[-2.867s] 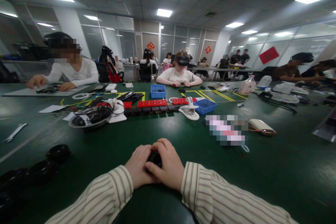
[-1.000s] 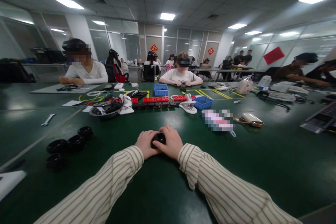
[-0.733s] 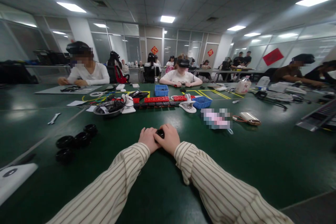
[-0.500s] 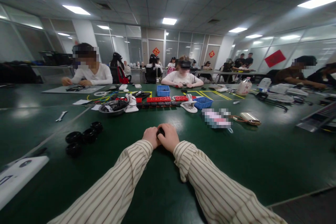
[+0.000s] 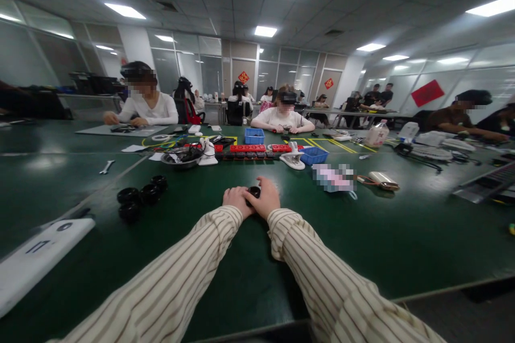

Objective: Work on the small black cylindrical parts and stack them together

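A round black wheel-like part [image 5: 254, 191], its hollow top turned up, sits between my two hands close above or on the green table; most of its side is hidden by fingers. My left hand [image 5: 236, 200] closes against it from the left, fingers bent. From the right, my right hand [image 5: 267, 198] grips it, the thumb lying across the near side and the fingers curled behind. On the table to the left stand several similar black round parts [image 5: 149, 193] in a cluster.
A white device [image 5: 44, 257] lies at the near left, with a wrench [image 5: 107, 166] beyond it. Past my hands are a metal bowl of dark parts [image 5: 182, 163], red bins [image 5: 247, 148], blue trays [image 5: 315, 156], a white clamp [image 5: 293, 158] and a gold case [image 5: 383, 181]. Co-workers sit across the table.
The black part's hollow top now faces up between my hands, where less of it showed before. My right fingers have lifted and spread a little. The whole view has shifted slightly.
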A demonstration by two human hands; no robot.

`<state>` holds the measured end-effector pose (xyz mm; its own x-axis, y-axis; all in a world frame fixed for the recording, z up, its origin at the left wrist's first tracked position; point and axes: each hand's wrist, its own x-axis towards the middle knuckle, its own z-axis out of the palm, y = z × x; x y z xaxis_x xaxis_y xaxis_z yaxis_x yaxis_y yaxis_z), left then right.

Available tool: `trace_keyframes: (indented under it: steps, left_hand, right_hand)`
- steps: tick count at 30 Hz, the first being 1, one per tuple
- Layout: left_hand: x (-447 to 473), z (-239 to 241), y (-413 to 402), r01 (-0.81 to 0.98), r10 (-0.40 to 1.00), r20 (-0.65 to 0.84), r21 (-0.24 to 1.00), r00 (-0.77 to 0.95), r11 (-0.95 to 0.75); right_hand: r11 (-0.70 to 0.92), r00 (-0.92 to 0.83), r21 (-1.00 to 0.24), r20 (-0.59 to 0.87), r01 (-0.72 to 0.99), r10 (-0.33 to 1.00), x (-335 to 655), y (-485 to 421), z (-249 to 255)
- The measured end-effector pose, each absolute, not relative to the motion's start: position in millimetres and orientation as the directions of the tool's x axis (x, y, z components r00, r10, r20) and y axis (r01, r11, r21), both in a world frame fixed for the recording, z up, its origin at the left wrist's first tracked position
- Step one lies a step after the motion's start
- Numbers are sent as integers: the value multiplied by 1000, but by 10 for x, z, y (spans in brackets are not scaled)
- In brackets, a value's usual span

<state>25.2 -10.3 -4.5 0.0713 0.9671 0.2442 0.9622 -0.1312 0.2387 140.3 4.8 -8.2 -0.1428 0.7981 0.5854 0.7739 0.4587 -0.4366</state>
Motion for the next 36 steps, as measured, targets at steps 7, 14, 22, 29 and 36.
trace_keyframes:
  steps: [7, 14, 22, 29, 36]
  left_hand:
    - [252, -40, -94, 968, 970, 235, 225, 57, -111]
    - [250, -38, -139, 966, 970, 227, 217, 92, -142]
    - [254, -53, -150, 958, 960, 278, 267, 27, -104]
    - [266, -44, -210, 949, 941, 336, 287, 24, -127]
    - [224, -34, -284, 952, 907, 419, 264, 29, -153]
  right_hand:
    - [495, -237, -325, 588, 806, 773, 1374, 19, -64]
    - [507, -284, -246, 594, 826, 753, 1352, -18, -31]
    - [488, -268, -214, 620, 846, 737, 1361, -34, -22]
    - [383, -156, -221, 651, 897, 743, 1454, 2, -55]
    - [305, -65, -237, 685, 922, 726, 1605, 45, -71]
